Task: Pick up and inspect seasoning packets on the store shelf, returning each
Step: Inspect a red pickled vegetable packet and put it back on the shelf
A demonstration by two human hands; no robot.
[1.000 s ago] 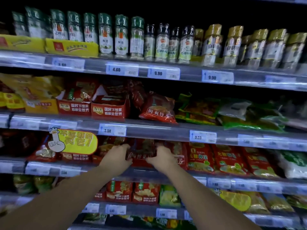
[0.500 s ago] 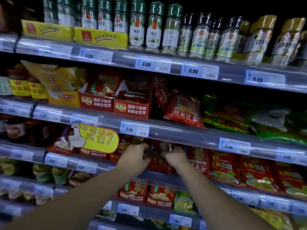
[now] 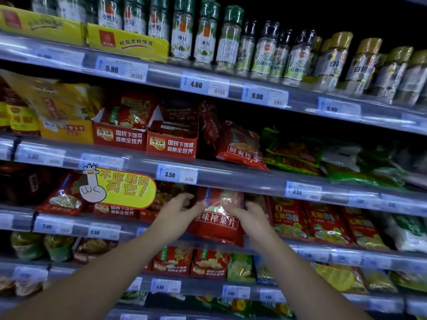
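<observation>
Both hands are on one red packet [image 3: 217,224]. The left hand [image 3: 176,214] pinches its upper left edge and the right hand [image 3: 250,217] curls round its upper right edge. Across the front I read 味榨菜片; anything before that is hidden. The packet is at the third shelf [image 3: 78,224] from the top, its lower part hanging in front of the rail, below a 3.50 price tag [image 3: 178,174]. To its left a yellow sign [image 3: 126,189] reads 不吃糖的买它!. On the shelf above stand two red display boxes [image 3: 172,144] marked 乌江 国民下饭菜 香飘全世界, and to their right a red bag [image 3: 240,146] reading 鲜爽榨. Top rail tags read 5.80, 4.80 and 9.90. The bottles [image 3: 265,58] above them read 白胡椒.
</observation>
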